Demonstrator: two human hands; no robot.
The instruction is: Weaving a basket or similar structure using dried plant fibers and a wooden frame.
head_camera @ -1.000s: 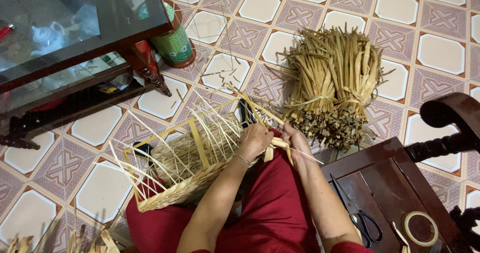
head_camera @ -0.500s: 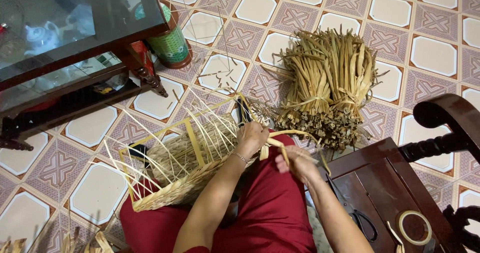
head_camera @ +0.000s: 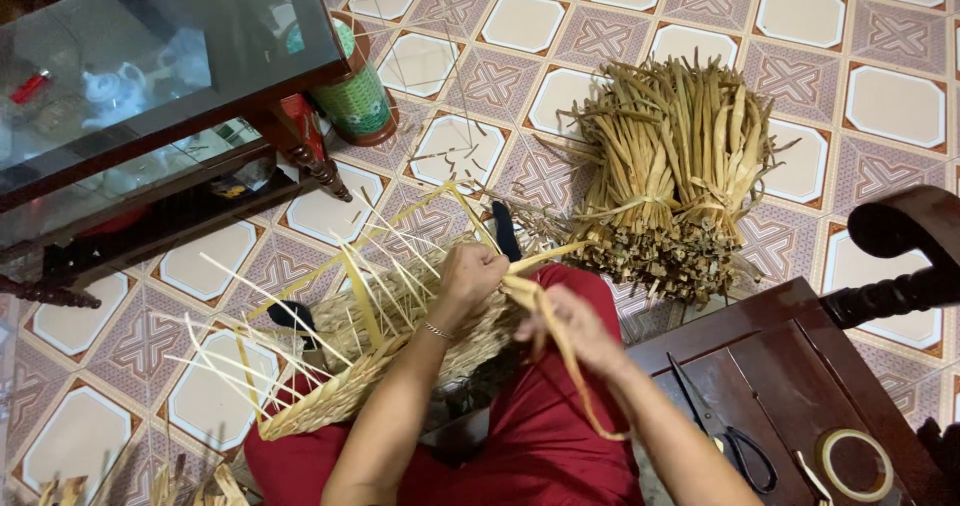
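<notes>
Half-woven straw basket [head_camera: 370, 356] is lying tilted on the lap above the tiled floor [head_camera: 890, 106], loose spokes sticking out, inside looks empty. Left hand [head_camera: 470, 271] is curling fingers shut on the rim. Right hand [head_camera: 572, 324] is pinching a flat straw strip [head_camera: 560, 351]. Tied straw bundle [head_camera: 675, 181] is lying just beyond; scissors [head_camera: 725, 428] and tape roll [head_camera: 855, 463] are sitting on the dark wooden stool [head_camera: 790, 366].

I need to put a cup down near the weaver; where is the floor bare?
Bare tiles lie beyond the reed bundle toward the top right, and between the green jar and the bundle. It is crowded around the half-woven basket, where loose strips stick out.
</notes>
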